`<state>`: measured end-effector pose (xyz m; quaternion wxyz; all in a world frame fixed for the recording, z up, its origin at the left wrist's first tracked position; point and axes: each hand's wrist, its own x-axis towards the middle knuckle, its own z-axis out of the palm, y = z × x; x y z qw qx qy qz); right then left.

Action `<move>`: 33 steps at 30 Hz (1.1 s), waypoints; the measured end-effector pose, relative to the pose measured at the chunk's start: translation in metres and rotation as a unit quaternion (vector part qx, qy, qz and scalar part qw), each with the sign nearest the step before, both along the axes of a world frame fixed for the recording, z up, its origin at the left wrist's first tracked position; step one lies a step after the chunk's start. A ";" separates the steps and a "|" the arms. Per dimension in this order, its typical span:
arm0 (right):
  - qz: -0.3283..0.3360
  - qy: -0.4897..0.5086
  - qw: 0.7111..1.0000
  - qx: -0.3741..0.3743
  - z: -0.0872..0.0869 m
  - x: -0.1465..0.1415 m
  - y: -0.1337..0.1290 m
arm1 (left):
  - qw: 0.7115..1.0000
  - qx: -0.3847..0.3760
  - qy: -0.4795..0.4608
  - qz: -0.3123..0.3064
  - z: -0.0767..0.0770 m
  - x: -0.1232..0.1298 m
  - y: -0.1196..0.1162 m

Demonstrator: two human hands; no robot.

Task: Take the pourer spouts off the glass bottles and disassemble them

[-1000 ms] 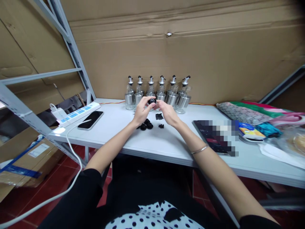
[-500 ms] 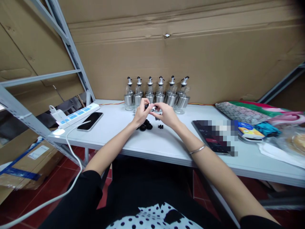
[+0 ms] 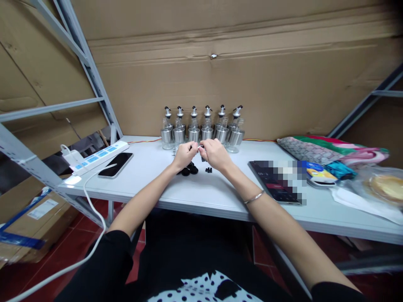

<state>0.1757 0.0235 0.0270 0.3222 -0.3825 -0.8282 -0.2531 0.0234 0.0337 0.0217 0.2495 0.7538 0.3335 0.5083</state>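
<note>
Over the middle of the table, my left hand (image 3: 185, 155) and my right hand (image 3: 216, 154) meet fingertip to fingertip. Both are closed in a pinch on a small black-and-silver pourer part (image 3: 199, 147), mostly covered by the fingers. Below the left hand lie several round black caps (image 3: 189, 169) in a loose pile. A small cluster of black stoppers (image 3: 208, 170) sits under the right hand. Just behind the hands stand glass bottles with steel sleeves (image 3: 193, 135) in a row, with silver-and-black pourer tops (image 3: 207, 111) showing on the bottles behind.
On the left are a white power strip (image 3: 100, 157) and a phone (image 3: 116, 165) with a white cable (image 3: 94, 205). To the right lie a tablet (image 3: 270, 180), a colourful cloth (image 3: 333, 151) and a plastic-wrapped food container (image 3: 385, 186). Cardboard (image 3: 176, 75) backs the table (image 3: 151, 180).
Both hands have drawn closer together and their fingers have tightened round the pourer part, which shows less now. The whole view has shifted slightly.
</note>
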 end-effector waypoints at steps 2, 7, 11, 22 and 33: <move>0.004 -0.016 1.000 -0.005 -0.001 0.000 0.001 | 1.000 0.010 0.007 -0.003 0.001 0.000 -0.001; 0.024 -0.026 0.999 -0.033 -0.003 -0.001 0.002 | 1.000 0.009 0.010 -0.025 0.001 -0.002 0.000; 0.051 0.070 0.994 -0.069 -0.001 -0.001 -0.001 | 0.998 -0.017 -0.009 -0.062 0.002 -0.003 -0.001; -0.175 0.226 0.915 -0.285 0.009 0.038 0.014 | 0.985 0.110 0.122 0.047 0.002 -0.011 -0.002; -0.154 0.137 0.898 -0.389 -0.012 0.027 0.027 | 0.974 0.137 0.168 0.062 0.004 -0.012 -0.004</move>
